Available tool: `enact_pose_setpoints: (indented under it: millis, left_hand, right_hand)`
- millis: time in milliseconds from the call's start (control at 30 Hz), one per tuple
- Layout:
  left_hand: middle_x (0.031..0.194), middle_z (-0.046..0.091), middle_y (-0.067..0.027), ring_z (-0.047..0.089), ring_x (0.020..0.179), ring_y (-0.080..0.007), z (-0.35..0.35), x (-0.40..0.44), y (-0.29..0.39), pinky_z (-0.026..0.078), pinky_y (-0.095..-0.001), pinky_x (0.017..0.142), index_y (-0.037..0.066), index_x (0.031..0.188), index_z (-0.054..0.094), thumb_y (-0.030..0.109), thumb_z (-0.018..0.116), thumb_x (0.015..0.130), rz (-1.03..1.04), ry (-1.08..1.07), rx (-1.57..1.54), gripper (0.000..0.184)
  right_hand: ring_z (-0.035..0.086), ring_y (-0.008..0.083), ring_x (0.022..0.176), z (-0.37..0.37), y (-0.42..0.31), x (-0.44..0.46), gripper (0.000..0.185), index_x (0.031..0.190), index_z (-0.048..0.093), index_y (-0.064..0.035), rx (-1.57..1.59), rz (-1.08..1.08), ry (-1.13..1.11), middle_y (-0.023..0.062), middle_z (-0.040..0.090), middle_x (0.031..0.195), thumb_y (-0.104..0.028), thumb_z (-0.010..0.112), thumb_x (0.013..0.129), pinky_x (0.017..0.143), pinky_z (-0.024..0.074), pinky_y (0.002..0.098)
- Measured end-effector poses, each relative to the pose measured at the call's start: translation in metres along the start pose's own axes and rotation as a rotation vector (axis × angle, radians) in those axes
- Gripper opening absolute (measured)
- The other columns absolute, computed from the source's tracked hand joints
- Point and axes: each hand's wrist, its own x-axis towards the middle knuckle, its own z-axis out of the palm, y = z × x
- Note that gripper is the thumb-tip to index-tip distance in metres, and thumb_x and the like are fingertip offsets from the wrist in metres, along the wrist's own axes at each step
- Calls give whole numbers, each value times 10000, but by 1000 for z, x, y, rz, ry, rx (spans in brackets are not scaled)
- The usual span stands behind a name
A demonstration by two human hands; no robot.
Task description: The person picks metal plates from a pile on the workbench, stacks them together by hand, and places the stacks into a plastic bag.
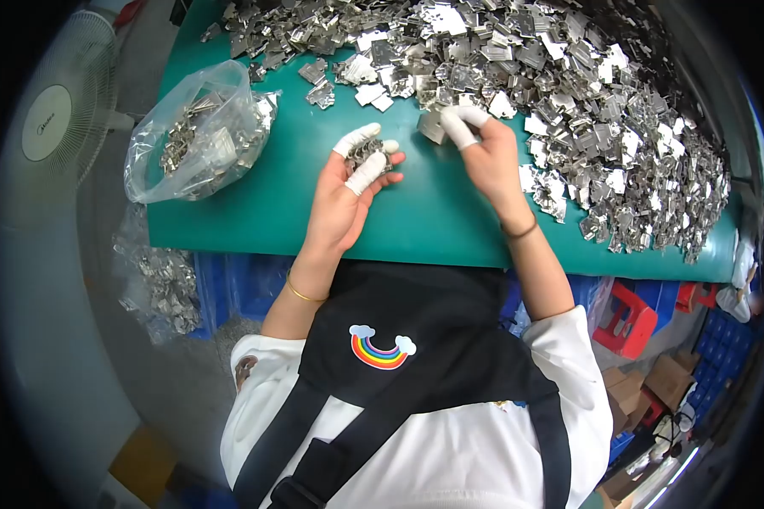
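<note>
My left hand (pixel 354 178) is closed around several small metal parts (pixel 367 153), held over the green table. White covers wrap its thumb and some fingertips. To the right, my right hand (pixel 486 153) pinches a flat, shiny metal piece (pixel 432 127) between thumb and finger, which also wear white covers. That piece is close to the near edge of a large pile of stamped metal parts (pixel 484 64). A gap of green surface separates the two hands.
A clear plastic bag (pixel 199 131) holding metal parts stands open on the table's left. Another bag of parts (pixel 168 284) hangs lower, beside a blue crate (pixel 233 284). A white fan (pixel 55 119) is at far left. A red stool (pixel 626 322) and cardboard boxes (pixel 628 394) are at lower right.
</note>
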Motion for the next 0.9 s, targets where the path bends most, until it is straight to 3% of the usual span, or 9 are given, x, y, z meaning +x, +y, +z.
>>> enact_pose_setpoints:
  millis: [100, 233, 300, 367, 433, 533, 633, 733, 900]
  left_hand:
    - [1205, 595, -152, 609, 1084, -249, 8, 2, 4, 523, -390, 901, 22, 1365, 420, 52, 563, 957, -5, -92, -21, 434]
    - [1209, 596, -135, 609, 1052, -199, 18, 1, 6, 523, -336, 914, 26, 1374, 413, 46, 579, 949, -42, -226, 66, 457]
    - [1175, 607, -93, 592, 1048, -152, 22, -1, 3, 509, -288, 913, 14, 1349, 447, 4, 620, 915, -20, -216, 236, 467]
    - [1118, 620, -65, 594, 1046, -128, 24, -2, -8, 509, -282, 894, 10, 1320, 483, -7, 672, 878, 70, -213, 414, 482]
    - [1083, 633, -64, 617, 1007, -129, 26, -5, -11, 522, -286, 871, 8, 1314, 492, 5, 686, 871, -83, -230, 387, 483]
    - [1066, 652, -93, 659, 940, -164, 14, 0, -18, 552, -278, 788, 9, 1299, 513, 14, 703, 855, -90, -156, 236, 483]
    - [1118, 650, -149, 670, 980, -250, 3, -3, -10, 573, -330, 759, 8, 1301, 512, 68, 637, 909, -178, -156, 33, 416]
    - [1161, 639, -183, 660, 1030, -310, -7, -2, -6, 581, -365, 762, 9, 1305, 508, 107, 562, 956, -203, -203, -93, 367]
    - [1183, 619, -211, 655, 1041, -324, -14, -6, 2, 581, -379, 798, 12, 1330, 484, 93, 564, 950, -157, -153, -170, 397]
  right_hand:
    - [646, 154, 686, -18, 8, -15, 224, 1052, 649, 11, 591, 343, -270, 89, 687, 888, -186, 576, 975, 615, 488, 242]
    - [646, 165, 656, -24, 21, -32, 238, 1073, 631, 20, 716, 409, -323, 103, 687, 886, -189, 582, 971, 579, 493, 244]
    - [642, 151, 641, -24, 15, -37, 225, 1042, 648, 18, 698, 408, -294, 87, 685, 843, -187, 603, 960, 569, 497, 246]
    - [635, 122, 637, -15, 7, -43, 198, 981, 671, 12, 311, 235, -200, 64, 679, 788, -178, 628, 946, 572, 496, 237]
    - [611, 83, 605, -3, -7, -48, 216, 896, 688, 4, 135, 206, -196, 40, 677, 754, -200, 637, 945, 571, 482, 213]
    - [621, 100, 636, -13, -14, -28, 222, 923, 696, -5, 32, 307, -238, 70, 689, 768, -220, 643, 938, 557, 471, 239]
    - [613, 269, 741, -8, 7, -8, 175, 949, 718, -47, -655, -364, 133, 106, 618, 818, -181, 715, 837, 642, 486, 348]
    - [600, 276, 825, -12, 23, -3, 164, 922, 726, -76, -701, -542, 23, 99, 600, 915, -147, 752, 777, 712, 500, 365]
    - [612, 268, 896, -46, 12, -21, 184, 933, 694, -86, -604, -538, -258, 73, 625, 993, -46, 736, 759, 771, 510, 348]
